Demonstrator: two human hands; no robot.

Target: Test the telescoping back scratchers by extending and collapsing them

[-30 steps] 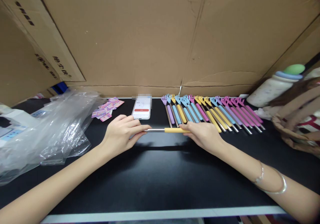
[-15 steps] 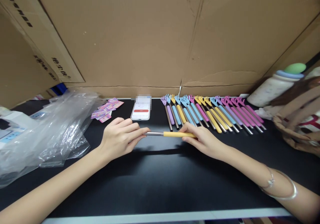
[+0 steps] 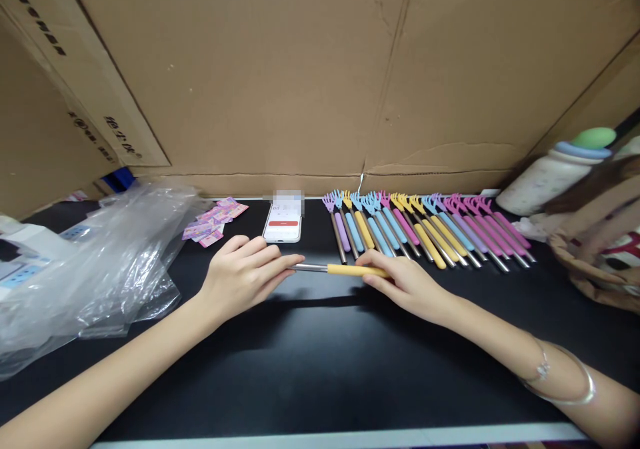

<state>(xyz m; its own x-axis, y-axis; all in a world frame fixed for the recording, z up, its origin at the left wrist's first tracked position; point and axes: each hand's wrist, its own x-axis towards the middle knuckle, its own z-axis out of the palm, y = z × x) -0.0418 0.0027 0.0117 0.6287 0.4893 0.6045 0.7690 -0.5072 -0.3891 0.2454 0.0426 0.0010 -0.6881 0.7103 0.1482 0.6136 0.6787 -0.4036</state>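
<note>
Between both hands, level above the black table, is a yellow-handled back scratcher point(image 3: 345, 270) with a metal shaft; its claw end is not in sight. My left hand point(image 3: 246, 272) pinches the metal end between thumb and fingers. The yellow grip's other end sits in the closed fingers of my right hand point(image 3: 403, 282). Just beyond the right hand, a row of back scratchers point(image 3: 400, 229) in purple, blue, yellow and pink lies with claws pointing away from me. A phone point(image 3: 283, 225) lies beyond the left hand.
Clear plastic bags point(image 3: 115, 262) spread over the left side, beside a pile of small pink-purple cards point(image 3: 215, 221). At right stand a white bottle point(image 3: 545, 179) with a green top and a brown fabric bag point(image 3: 575, 262). Cardboard point(image 3: 270, 75) walls the back; the table's pale front edge point(image 3: 340, 435) is nearest me.
</note>
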